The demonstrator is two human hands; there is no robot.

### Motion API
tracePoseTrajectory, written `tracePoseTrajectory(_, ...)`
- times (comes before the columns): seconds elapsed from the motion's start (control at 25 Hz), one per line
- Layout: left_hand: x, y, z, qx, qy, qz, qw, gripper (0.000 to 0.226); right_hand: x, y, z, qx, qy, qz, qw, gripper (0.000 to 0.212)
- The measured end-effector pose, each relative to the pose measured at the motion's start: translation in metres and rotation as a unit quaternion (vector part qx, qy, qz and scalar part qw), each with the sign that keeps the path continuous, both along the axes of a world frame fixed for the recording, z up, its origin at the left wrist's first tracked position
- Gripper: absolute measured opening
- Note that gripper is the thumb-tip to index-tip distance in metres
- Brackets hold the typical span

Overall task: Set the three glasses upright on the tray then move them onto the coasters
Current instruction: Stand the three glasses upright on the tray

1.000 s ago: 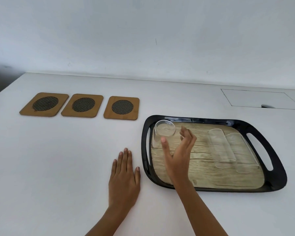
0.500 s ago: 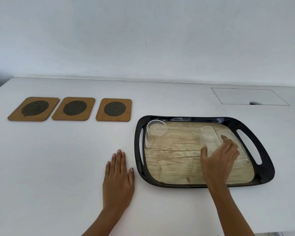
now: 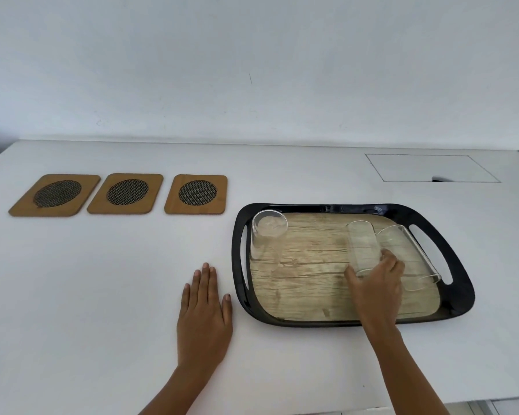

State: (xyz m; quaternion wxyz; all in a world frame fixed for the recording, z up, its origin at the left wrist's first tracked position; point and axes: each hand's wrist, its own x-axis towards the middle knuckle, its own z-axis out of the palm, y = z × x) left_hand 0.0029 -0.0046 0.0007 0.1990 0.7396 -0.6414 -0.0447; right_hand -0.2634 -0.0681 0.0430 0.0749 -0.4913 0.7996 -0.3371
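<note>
tray (image 3: 336, 209): black rim, wood-print floor, cut-out handles on both short sides. Sits on the white table (image 3: 102, 295), right of centre.
upright glass (image 3: 267, 239): stands at the tray's far-left corner, mouth up. One of three sorted, in my read.
middle glass (image 3: 362, 245): lies on its side, long axis running toward the person, near end under the hand.
right glass (image 3: 408, 256): also on its side, just beside the middle one, nearly parallel. Touching or not: cannot tell, clear glass on clear glass.
right hand (image 3: 378, 283): thumb on the left flank, fingers (image 3: 394, 260) curled over the top of the middle glass's near end. Closed around it. Grip at one end makes sense: pivot it up onto the other end instead of lifting the whole thing.
left hand (image 3: 204, 307): flat on the table, palm down, fingers together, holding nothing. Just beside the tray's left rim, not touching it (probably just parked, possibly ready to steady the tray).
coasters (image 3: 126, 193): three in a row at far left, wooden squares with dark mesh rounds, all bare. Well apart from the tray, so each glass needs a carry across.
step: righting glass two; third glass and all coaster moves not yet done.
risk: the neighbour could roll if nudged.
hatch (image 3: 432, 167): outlined panel in the tabletop, far right.
text/brands: none readable anywhere.
</note>
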Motion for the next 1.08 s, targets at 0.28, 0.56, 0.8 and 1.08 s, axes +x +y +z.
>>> tracePoseTrajectory(0.28, 0.000, 0.000, 0.000, 0.002, -0.002, -0.002, 1.000, 0.066, -0.012, 0.009, 0.026, -0.025, -0.329, -0.070, 0.941, 0.066)
tracePoseTrajectory(0.56, 0.000, 0.000, 0.000, 0.000, -0.002, -0.001, 1.000, 0.066, -0.009, 0.022, 0.052, -0.122, -0.719, -0.013, 0.684, 0.055)
tracePoseTrajectory(0.8, -0.001, 0.000, 0.000, 0.003, -0.005, -0.001, 1.000, 0.066, 0.004, 0.022, 0.064, -0.045, -0.862, 0.110, 0.492, 0.063)
tracePoseTrajectory(1.08, -0.001, 0.001, 0.001, 0.001, 0.003, 0.002, 1.000, 0.066, 0.022, 0.006, 0.044, -0.083, -0.521, 0.150, 0.836, 0.075)
